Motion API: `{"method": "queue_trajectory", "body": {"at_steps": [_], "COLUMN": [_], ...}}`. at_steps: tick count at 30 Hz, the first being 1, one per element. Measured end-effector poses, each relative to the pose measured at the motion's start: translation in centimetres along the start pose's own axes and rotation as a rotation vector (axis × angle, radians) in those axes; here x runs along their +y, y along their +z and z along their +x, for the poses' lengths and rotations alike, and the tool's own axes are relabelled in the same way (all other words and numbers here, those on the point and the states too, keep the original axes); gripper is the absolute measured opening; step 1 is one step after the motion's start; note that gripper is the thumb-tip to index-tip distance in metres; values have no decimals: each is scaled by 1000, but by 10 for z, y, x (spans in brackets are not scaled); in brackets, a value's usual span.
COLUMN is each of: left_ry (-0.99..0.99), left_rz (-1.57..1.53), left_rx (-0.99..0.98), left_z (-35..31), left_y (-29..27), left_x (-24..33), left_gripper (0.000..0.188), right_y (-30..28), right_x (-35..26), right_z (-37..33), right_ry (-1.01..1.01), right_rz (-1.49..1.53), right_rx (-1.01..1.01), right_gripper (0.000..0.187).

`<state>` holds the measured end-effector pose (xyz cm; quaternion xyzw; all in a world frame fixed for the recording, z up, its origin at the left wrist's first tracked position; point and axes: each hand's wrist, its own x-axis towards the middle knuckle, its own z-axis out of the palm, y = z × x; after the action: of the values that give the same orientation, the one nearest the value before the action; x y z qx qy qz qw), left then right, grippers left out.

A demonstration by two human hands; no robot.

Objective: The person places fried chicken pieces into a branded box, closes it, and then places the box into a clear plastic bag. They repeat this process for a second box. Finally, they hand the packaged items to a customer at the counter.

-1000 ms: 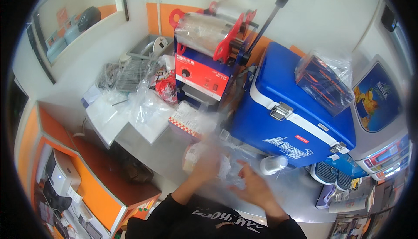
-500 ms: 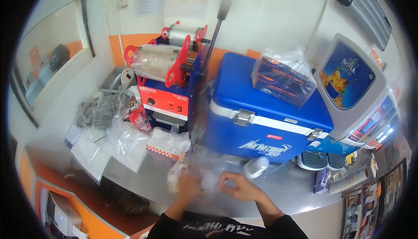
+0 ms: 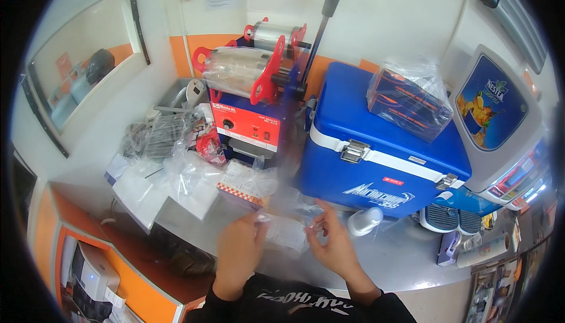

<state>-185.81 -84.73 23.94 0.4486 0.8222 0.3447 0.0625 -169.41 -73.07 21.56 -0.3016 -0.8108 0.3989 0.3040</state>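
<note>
A clear plastic bag (image 3: 297,196) is stretched between my two hands above the steel counter. Inside or behind its film shows a whitish piece (image 3: 285,233) with faint print, perhaps paper; blur hides its exact kind. My left hand (image 3: 241,249) pinches the bag's left edge between thumb and fingers. On the other side, the fingertips of my right hand (image 3: 334,242) are closed on the right edge. Just beyond the left hand sits a checkered paper box (image 3: 238,193) with plastic over it. A stack of clear cups (image 3: 366,222) lies to the right of my right hand.
The red and blue cup sealer (image 3: 247,117) with its long lever stands behind. A blue cooler (image 3: 365,170) beside it carries a plastic-wrapped box (image 3: 406,102). Plastic bags (image 3: 191,173) and white sheets pile up at left. A drink dispenser (image 3: 488,117) stands at right.
My hands have moved apart and the bag is spread between them. The left hand has left the round, pale item it was over. The view has shifted slightly left.
</note>
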Motion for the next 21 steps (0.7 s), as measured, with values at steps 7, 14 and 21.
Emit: {"method": "queue_trajectory", "body": {"at_steps": [7,14,21], "left_ry": [395,421,250], "left_rz": [-201,-518,-806], "left_rx": [-111,-134,-78], "left_z": [5,1,-14], "left_y": [11,62,180], "left_x": [8,-66,-107], "left_gripper": [30,76,58], "right_y": [23,27,104], "right_x": [-13,-11,24], "right_z": [26,34,33], "right_ry": [-80,-92,-309], "right_rz": [84,0,102], "right_rx": [-218,-291,-231], "right_gripper": [36,18,17]}}
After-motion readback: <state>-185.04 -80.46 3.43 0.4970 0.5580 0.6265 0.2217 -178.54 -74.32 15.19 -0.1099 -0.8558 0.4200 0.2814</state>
